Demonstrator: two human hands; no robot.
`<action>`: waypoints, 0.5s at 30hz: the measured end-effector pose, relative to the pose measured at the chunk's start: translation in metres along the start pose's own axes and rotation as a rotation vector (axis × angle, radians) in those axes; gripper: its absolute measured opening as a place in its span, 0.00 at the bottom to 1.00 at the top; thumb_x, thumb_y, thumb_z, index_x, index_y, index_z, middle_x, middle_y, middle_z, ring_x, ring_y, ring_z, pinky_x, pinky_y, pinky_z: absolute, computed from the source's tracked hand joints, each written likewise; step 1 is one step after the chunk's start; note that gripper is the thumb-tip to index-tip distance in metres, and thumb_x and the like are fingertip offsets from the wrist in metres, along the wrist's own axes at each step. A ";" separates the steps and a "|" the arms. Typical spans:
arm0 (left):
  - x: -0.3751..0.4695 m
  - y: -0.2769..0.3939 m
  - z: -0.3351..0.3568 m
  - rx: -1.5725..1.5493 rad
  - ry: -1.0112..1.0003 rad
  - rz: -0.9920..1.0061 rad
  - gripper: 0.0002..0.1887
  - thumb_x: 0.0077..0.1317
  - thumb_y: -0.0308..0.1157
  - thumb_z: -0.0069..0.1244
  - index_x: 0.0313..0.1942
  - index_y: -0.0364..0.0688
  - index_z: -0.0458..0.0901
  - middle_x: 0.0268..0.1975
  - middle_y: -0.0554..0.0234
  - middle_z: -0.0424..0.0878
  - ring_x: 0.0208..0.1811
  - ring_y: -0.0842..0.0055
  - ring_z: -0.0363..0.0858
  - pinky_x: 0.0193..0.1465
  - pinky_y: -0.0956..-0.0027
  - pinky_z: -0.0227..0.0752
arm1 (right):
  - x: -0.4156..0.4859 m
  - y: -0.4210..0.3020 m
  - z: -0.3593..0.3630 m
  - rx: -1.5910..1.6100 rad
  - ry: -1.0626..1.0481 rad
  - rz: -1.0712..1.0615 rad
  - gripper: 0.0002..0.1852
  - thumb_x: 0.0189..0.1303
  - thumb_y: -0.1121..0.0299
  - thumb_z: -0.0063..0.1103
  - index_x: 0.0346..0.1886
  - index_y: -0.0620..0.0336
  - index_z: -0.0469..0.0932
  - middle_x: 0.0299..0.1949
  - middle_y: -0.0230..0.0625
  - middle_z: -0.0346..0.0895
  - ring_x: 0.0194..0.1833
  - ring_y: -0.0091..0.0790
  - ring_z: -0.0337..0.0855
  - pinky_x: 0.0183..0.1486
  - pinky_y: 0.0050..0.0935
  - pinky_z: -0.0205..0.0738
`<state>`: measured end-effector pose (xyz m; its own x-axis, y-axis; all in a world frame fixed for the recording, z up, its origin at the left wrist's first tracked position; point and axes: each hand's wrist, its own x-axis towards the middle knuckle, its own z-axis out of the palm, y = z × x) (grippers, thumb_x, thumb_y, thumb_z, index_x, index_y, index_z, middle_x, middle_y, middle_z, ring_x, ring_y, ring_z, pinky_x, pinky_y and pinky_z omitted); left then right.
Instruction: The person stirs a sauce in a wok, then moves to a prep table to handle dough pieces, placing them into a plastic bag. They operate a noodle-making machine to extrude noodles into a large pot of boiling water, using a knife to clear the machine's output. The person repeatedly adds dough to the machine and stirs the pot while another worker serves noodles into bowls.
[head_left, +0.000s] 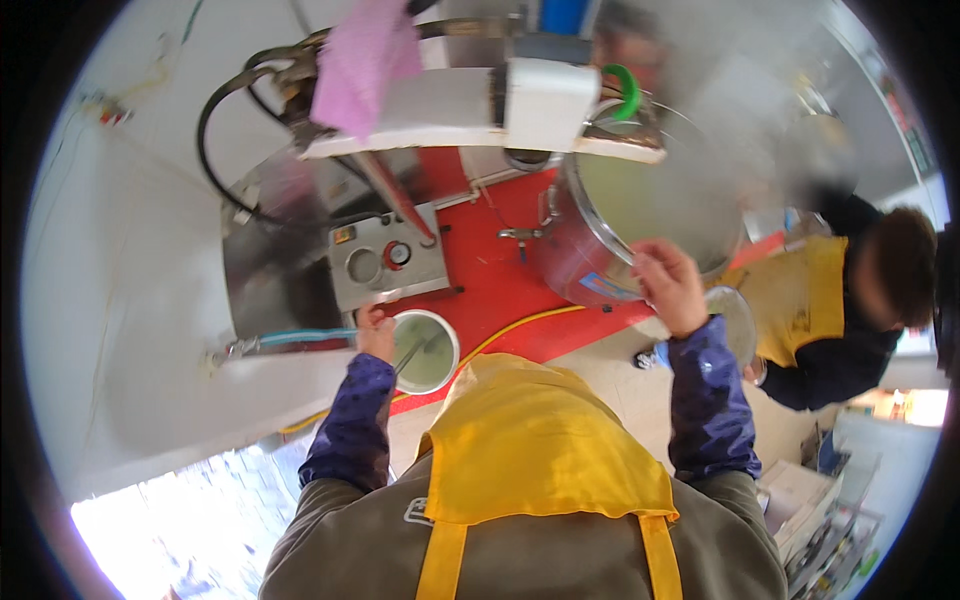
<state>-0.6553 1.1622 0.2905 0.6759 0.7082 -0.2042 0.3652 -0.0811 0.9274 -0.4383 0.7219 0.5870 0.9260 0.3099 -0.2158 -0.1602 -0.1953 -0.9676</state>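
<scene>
My left hand (375, 331) is beside the rim of a white bucket (454, 358) of cloudy greenish liquid, in which a thin utensil (409, 355) leans. What this hand holds, if anything, cannot be made out. Above it stands a metal control box (390, 259) with a dial. My right hand (671, 287), fingers bent, is at the near edge of a large steaming metal pot (592, 217) of yellowish-green liquid. Its grip is unclear. A tap (519, 235) juts from the pot's left side.
A co-worker in a yellow apron (806, 289) stands at the right, near a round container (731, 322). A white shelf (442, 141) with a pink cloth (364, 71) crosses the top. Black hoses hang at its left. A yellow hose (517, 322) lies on the red floor mat (491, 274).
</scene>
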 end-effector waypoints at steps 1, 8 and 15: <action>-0.012 -0.010 0.000 0.096 0.017 -0.055 0.36 0.61 0.29 0.60 0.69 0.43 0.64 0.50 0.54 0.77 0.46 0.72 0.78 0.49 0.66 0.76 | 0.008 -0.007 -0.007 -0.025 0.029 -0.020 0.11 0.71 0.67 0.57 0.51 0.61 0.80 0.32 0.25 0.78 0.25 0.14 0.69 0.26 0.18 0.62; -0.045 -0.023 0.001 0.208 -0.011 -0.040 0.35 0.60 0.35 0.62 0.67 0.45 0.66 0.53 0.52 0.80 0.51 0.63 0.81 0.52 0.59 0.78 | 0.075 -0.039 -0.035 0.048 0.143 -0.170 0.19 0.72 0.56 0.57 0.53 0.62 0.79 0.37 0.30 0.78 0.27 0.17 0.70 0.28 0.18 0.61; 0.065 0.117 -0.013 0.138 0.109 0.151 0.33 0.61 0.37 0.61 0.65 0.40 0.69 0.56 0.45 0.81 0.51 0.57 0.84 0.55 0.57 0.77 | 0.134 -0.056 -0.052 0.075 0.218 -0.027 0.23 0.70 0.48 0.60 0.52 0.60 0.77 0.38 0.27 0.74 0.33 0.19 0.70 0.35 0.20 0.63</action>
<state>-0.5769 1.2074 0.3896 0.6590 0.7518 -0.0247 0.3545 -0.2815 0.8917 -0.2871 0.7256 0.6186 0.9809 0.1040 -0.1645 -0.1521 -0.1172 -0.9814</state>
